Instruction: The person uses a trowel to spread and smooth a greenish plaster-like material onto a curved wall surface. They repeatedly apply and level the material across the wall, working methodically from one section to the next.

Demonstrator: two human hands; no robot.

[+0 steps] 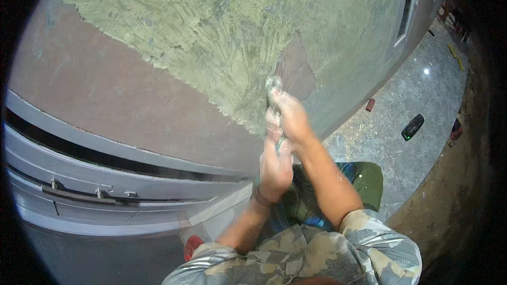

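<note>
Both hands are closed around a plaster-smeared hand tool [273, 82] with a narrow handle; its exact kind is blurred and partly hidden by my fingers. My right hand [290, 119] grips higher up, close to the tool's far end. Lower down, my left hand [276, 169] wraps the handle's near end. The tool's far end meets the wall, at the edge of a bare brownish patch [298, 68]. Around that patch spreads rough, streaked yellow-green plaster [211, 47] with a ragged lower left border. Smooth brownish wall [137, 100] shows beyond that border.
A grey metal frame with a bolt [79, 195] runs along the lower left. Another frame [406, 16] stands at upper right. On the grey floor [391, 148] lie a black device [413, 127] and a small red cylinder [370, 105]. Something dark green [369, 182] is below my arms.
</note>
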